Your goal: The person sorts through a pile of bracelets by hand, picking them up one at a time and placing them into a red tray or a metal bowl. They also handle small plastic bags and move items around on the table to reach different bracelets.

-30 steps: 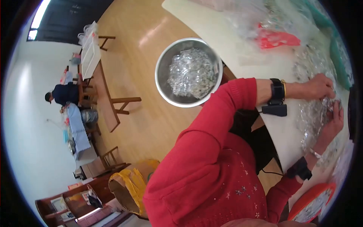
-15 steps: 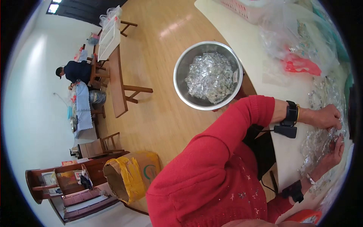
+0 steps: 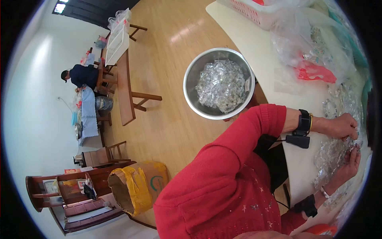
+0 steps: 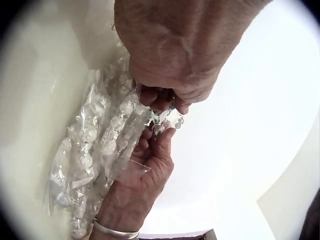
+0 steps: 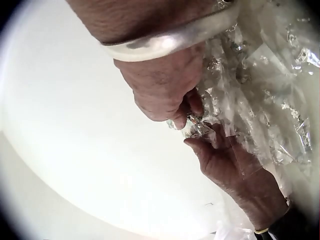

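Observation:
My left hand [image 3: 340, 125], with a gold bracelet at its wrist, and my right hand [image 3: 350, 161], with a silver bangle, meet over the table. Their fingertips pinch a small string of beads [image 4: 180, 122] from both sides; greenish and clear beads show between them. Part of it is hidden behind the left fingers. Clear plastic sleeves [image 4: 85, 145] with strands of white crackled beads lie right beside the hands. In the right wrist view, a flap of clear film [image 5: 245, 160] overlaps the left palm.
A steel basin [image 3: 193, 75] full of shiny plastic packets stands beside the table [image 3: 274, 83]. Farther along lie a clear bag with a red part [image 3: 316, 73] and a pink-white basket [image 3: 248, 12]. A yellow-taped carton [image 3: 137, 187] stands on the floor. Another person [image 3: 83, 75] is across the room.
The head view has swung, so the basin and both hands appear lower and more of the basket shows. My hands stay together over the plastic sleeves.

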`<state>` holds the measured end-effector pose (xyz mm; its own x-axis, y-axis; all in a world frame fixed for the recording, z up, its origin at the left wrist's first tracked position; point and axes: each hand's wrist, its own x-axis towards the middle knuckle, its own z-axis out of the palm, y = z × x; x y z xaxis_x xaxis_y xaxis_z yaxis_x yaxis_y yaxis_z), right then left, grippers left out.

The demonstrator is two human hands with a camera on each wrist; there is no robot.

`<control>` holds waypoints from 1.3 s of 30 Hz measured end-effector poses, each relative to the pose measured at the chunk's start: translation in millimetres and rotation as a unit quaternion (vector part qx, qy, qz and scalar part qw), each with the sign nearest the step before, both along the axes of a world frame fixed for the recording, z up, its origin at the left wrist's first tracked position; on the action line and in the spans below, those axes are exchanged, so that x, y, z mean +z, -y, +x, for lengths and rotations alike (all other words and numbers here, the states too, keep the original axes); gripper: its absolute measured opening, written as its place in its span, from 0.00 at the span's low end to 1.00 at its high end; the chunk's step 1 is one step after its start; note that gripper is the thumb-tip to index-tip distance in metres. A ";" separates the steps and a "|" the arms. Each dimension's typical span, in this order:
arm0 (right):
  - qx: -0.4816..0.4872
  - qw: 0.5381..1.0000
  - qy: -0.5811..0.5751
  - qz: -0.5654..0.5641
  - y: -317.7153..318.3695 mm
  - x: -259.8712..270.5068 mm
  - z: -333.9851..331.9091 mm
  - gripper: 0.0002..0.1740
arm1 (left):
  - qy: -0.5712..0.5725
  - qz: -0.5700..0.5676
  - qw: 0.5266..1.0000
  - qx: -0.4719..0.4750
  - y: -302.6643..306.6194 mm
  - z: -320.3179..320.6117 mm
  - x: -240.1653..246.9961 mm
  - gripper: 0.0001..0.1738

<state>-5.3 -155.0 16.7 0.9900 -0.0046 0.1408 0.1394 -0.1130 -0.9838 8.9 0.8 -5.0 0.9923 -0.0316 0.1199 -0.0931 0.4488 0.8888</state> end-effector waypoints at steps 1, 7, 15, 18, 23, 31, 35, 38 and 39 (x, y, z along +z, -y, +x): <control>0.003 1.000 0.004 -0.006 -0.7 1.2 -0.7 0.16 | 0.001 -0.005 1.000 -0.005 -0.2 0.0 0.3 0.14; -0.006 0.999 -0.043 0.014 6.9 -2.9 7.4 0.19 | 0.002 -0.004 1.000 -0.017 -3.0 -0.3 0.3 0.13; 0.019 0.979 0.144 -0.143 12.3 -13.7 11.2 0.15 | 0.014 0.013 1.000 0.000 -1.3 2.7 -2.2 0.12; 0.006 0.998 0.053 -0.026 10.3 -8.0 10.1 0.13 | 0.098 0.024 0.995 -0.025 -1.8 9.8 -13.4 0.07; -0.047 0.998 0.006 0.050 -6.9 9.8 -2.6 0.13 | -0.044 -0.008 0.997 -0.064 -7.6 -9.1 17.4 0.09; 0.000 0.996 0.013 0.087 -3.2 5.2 2.1 0.13 | -0.042 -0.029 0.995 -0.083 -11.1 -5.7 12.9 0.12; -0.006 0.998 0.014 0.068 -2.9 8.2 -1.0 0.13 | -0.041 -0.030 0.996 -0.078 -9.8 -5.5 13.8 0.12; -0.005 0.998 0.008 0.068 -6.9 7.7 1.2 0.13 | -0.043 -0.021 0.997 -0.063 -11.9 -5.9 16.4 0.12; -0.014 0.998 0.002 0.065 -5.5 6.5 1.3 0.13 | -0.044 -0.022 0.997 -0.060 -10.6 -6.6 15.9 0.12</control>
